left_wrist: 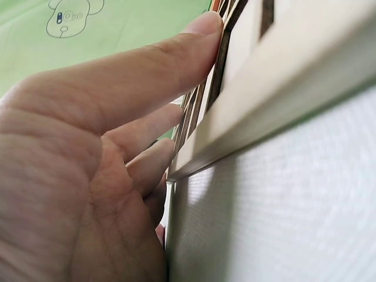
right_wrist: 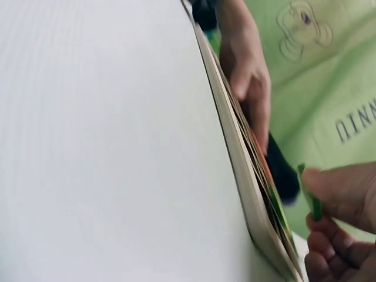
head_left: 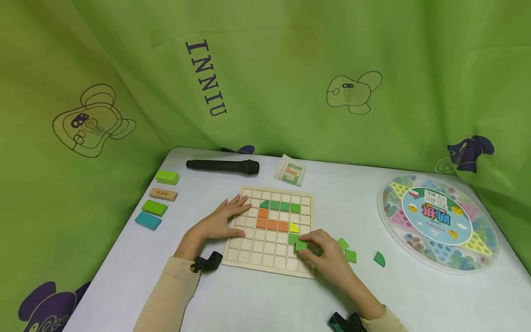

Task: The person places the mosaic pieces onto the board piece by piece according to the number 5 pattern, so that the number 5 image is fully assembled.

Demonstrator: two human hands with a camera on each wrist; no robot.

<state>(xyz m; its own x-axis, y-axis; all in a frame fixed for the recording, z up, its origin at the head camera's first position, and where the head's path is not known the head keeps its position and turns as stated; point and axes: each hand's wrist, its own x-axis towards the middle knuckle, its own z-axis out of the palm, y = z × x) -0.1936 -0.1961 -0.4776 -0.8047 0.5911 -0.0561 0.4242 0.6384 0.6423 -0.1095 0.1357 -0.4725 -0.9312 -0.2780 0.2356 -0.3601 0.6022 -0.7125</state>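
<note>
A wooden grid board (head_left: 257, 259) lies on the table with green, orange and yellow tiles set in some of its squares. My left hand (head_left: 221, 220) rests on the board's left edge, fingers spread and thumb on the grid; the left wrist view shows the thumb (left_wrist: 170, 56) over the frame. My right hand (head_left: 329, 258) pinches a green square tile (head_left: 301, 245) between thumb and fingers, over the lower right of the grid, just below a green tile (head_left: 293, 238) set under the yellow one (head_left: 294, 228). In the right wrist view the pinched tile (right_wrist: 310, 194) is tilted above the board.
Right of the board lie loose green tiles (head_left: 351, 256) and a green quarter-round tile (head_left: 379, 259). A round Chinese checkers box (head_left: 439, 221) stands farther right. Behind the board are a pattern card (head_left: 291, 170) and a black microphone (head_left: 223, 166). Several blocks (head_left: 154, 207) line the left edge.
</note>
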